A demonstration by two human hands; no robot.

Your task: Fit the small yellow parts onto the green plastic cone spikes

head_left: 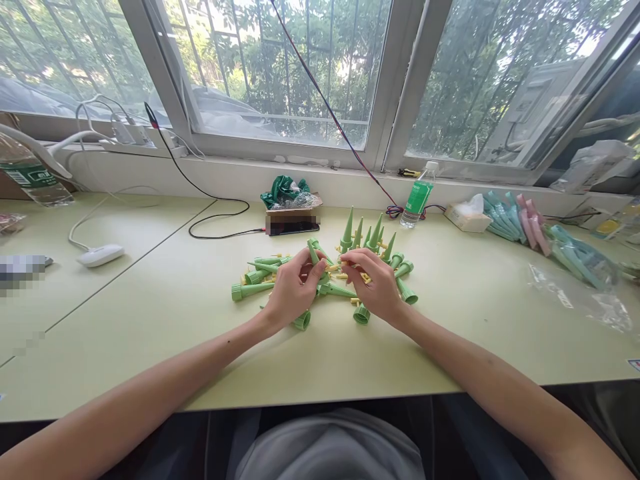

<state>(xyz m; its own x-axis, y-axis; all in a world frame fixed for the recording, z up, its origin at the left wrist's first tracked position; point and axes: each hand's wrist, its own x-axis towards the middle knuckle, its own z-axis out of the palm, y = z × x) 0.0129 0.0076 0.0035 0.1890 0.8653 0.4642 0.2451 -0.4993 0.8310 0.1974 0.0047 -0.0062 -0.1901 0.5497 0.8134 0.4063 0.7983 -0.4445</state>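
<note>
Grey clothing of the person is nearest to the camera, below the edge of the pale table. On this table stands a water bottle with green label, and from it I give all places. To the left of the bottle and nearer to the person, the left hand has thumb and fingers clamped on a green spike, which is tilted. The right hand, closer to the bottle, has its fingertips pinched together on a small yellow piece, just beside that spike. Around both hands, left of the bottle and before it, lie other green spikes; several stand upright with the point up. Farther left of the bottle is a black phone; just right of it, a tissue box.
</note>
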